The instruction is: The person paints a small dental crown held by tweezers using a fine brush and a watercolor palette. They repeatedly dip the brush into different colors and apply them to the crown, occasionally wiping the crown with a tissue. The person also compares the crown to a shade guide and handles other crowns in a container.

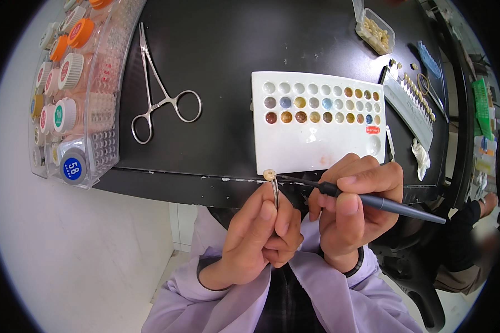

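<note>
The person's left hand (pixel 261 233) is closed on a slim metal holder (pixel 276 194), a small tooth (pixel 270 175) at its top. The right hand (pixel 344 225) grips a brush (pixel 397 207), tip just beside the tooth.

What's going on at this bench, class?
A person's left hand holds metal tweezers roughly upright, with a small tooth-coloured crown at their tips. The right hand holds a slender dark brush, its tip close to the crown; whether they touch is too small to tell. A white palette lies just beyond on the black table.
</note>
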A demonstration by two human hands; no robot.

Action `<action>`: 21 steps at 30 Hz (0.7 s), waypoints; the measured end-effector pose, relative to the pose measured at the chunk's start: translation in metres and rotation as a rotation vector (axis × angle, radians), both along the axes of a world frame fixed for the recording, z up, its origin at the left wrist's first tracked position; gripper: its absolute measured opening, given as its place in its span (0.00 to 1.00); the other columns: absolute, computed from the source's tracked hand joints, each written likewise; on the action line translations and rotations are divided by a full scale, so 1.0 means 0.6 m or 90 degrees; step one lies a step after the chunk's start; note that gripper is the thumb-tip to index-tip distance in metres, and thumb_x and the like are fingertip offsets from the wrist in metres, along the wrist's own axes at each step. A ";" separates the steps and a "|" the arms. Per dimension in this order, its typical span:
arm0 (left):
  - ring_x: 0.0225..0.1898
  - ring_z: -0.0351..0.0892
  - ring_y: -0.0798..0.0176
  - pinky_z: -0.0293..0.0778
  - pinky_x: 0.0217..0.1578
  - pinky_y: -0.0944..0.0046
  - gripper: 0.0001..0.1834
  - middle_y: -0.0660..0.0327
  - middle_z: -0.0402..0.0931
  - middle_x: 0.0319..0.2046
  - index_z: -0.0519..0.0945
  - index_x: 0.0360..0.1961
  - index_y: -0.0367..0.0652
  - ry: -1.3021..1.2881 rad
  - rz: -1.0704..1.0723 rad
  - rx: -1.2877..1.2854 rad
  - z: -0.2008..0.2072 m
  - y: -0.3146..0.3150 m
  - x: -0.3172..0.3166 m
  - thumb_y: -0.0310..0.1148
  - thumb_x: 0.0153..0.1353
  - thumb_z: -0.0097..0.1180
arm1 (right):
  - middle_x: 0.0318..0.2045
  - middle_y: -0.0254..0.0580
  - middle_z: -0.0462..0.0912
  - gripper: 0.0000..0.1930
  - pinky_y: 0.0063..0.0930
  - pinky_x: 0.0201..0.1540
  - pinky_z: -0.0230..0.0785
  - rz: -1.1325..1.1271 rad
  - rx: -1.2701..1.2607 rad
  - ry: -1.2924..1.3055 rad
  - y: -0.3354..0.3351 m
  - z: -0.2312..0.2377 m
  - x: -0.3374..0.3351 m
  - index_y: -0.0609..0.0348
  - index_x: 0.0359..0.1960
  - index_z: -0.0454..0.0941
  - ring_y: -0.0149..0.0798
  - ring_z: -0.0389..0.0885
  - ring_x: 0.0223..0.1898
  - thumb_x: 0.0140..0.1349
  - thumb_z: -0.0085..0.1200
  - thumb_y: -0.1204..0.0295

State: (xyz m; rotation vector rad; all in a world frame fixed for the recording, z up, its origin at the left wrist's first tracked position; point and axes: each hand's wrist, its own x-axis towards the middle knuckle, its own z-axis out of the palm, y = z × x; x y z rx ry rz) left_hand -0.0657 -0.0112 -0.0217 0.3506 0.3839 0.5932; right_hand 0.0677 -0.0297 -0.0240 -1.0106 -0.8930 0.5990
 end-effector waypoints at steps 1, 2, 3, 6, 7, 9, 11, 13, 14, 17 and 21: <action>0.12 0.46 0.76 0.46 0.12 0.76 0.18 0.65 0.55 0.16 0.58 0.30 0.43 -0.001 -0.001 -0.003 0.000 0.000 0.000 0.46 0.69 0.29 | 0.22 0.45 0.75 0.08 0.20 0.24 0.64 -0.004 -0.004 0.004 0.000 0.000 0.001 0.69 0.32 0.68 0.29 0.71 0.22 0.51 0.53 0.82; 0.12 0.46 0.76 0.45 0.12 0.76 0.18 0.65 0.55 0.16 0.58 0.30 0.43 0.001 0.000 -0.001 0.001 0.000 0.000 0.47 0.69 0.29 | 0.22 0.45 0.75 0.08 0.20 0.24 0.64 -0.004 0.000 0.004 0.000 -0.001 0.000 0.69 0.32 0.68 0.29 0.72 0.22 0.51 0.53 0.82; 0.12 0.46 0.76 0.45 0.12 0.76 0.18 0.65 0.55 0.16 0.58 0.30 0.43 0.002 0.001 0.000 0.001 0.000 0.001 0.47 0.69 0.29 | 0.23 0.46 0.75 0.08 0.20 0.24 0.64 -0.003 0.004 0.004 0.000 -0.001 0.001 0.69 0.32 0.68 0.29 0.72 0.21 0.51 0.53 0.82; 0.12 0.46 0.76 0.45 0.12 0.76 0.18 0.65 0.55 0.16 0.58 0.30 0.43 0.005 0.006 0.018 -0.001 -0.001 0.002 0.47 0.69 0.29 | 0.24 0.47 0.76 0.08 0.20 0.24 0.65 0.011 0.028 -0.010 0.001 -0.003 -0.001 0.69 0.32 0.68 0.30 0.72 0.21 0.51 0.53 0.82; 0.12 0.46 0.76 0.45 0.12 0.76 0.18 0.65 0.54 0.16 0.58 0.30 0.43 0.006 0.009 0.026 -0.002 -0.001 0.002 0.47 0.69 0.29 | 0.24 0.47 0.76 0.08 0.20 0.24 0.65 0.016 0.030 -0.014 0.002 -0.003 0.000 0.69 0.32 0.68 0.30 0.72 0.21 0.51 0.53 0.82; 0.12 0.46 0.76 0.45 0.12 0.76 0.18 0.65 0.54 0.15 0.58 0.30 0.43 0.006 0.010 0.031 -0.003 -0.003 0.002 0.47 0.69 0.29 | 0.24 0.48 0.77 0.09 0.20 0.24 0.65 0.019 0.034 -0.027 0.002 -0.005 0.001 0.70 0.33 0.68 0.30 0.72 0.21 0.50 0.53 0.82; 0.13 0.46 0.76 0.45 0.12 0.76 0.18 0.65 0.54 0.15 0.58 0.30 0.43 0.011 0.009 0.026 -0.001 -0.004 0.002 0.47 0.69 0.29 | 0.24 0.48 0.76 0.09 0.20 0.24 0.65 0.019 0.043 -0.021 0.001 -0.006 0.001 0.70 0.33 0.69 0.30 0.72 0.21 0.50 0.53 0.83; 0.13 0.46 0.76 0.46 0.12 0.76 0.18 0.65 0.54 0.15 0.58 0.30 0.43 0.022 0.003 0.011 0.003 -0.001 0.002 0.47 0.69 0.29 | 0.24 0.47 0.76 0.09 0.20 0.24 0.65 0.025 0.054 0.028 0.000 -0.001 0.002 0.71 0.33 0.69 0.30 0.73 0.21 0.50 0.53 0.83; 0.13 0.46 0.76 0.46 0.12 0.76 0.18 0.65 0.54 0.15 0.58 0.30 0.43 0.019 0.002 0.011 0.003 0.000 0.002 0.47 0.69 0.29 | 0.24 0.47 0.76 0.09 0.20 0.24 0.65 0.024 0.056 0.032 0.001 0.000 0.002 0.71 0.33 0.69 0.30 0.72 0.21 0.50 0.53 0.83; 0.13 0.46 0.76 0.46 0.12 0.76 0.18 0.65 0.54 0.15 0.58 0.30 0.43 0.012 0.003 0.020 0.001 -0.001 0.002 0.47 0.69 0.29 | 0.23 0.47 0.76 0.09 0.20 0.24 0.65 0.018 0.050 -0.011 0.003 -0.003 0.001 0.71 0.33 0.68 0.30 0.72 0.21 0.50 0.53 0.83; 0.12 0.46 0.76 0.46 0.12 0.76 0.18 0.65 0.54 0.15 0.58 0.30 0.43 0.016 0.005 0.020 0.000 -0.001 0.002 0.47 0.69 0.29 | 0.23 0.47 0.76 0.09 0.20 0.24 0.65 0.013 0.027 -0.033 0.001 -0.006 0.002 0.71 0.33 0.68 0.30 0.72 0.21 0.50 0.53 0.83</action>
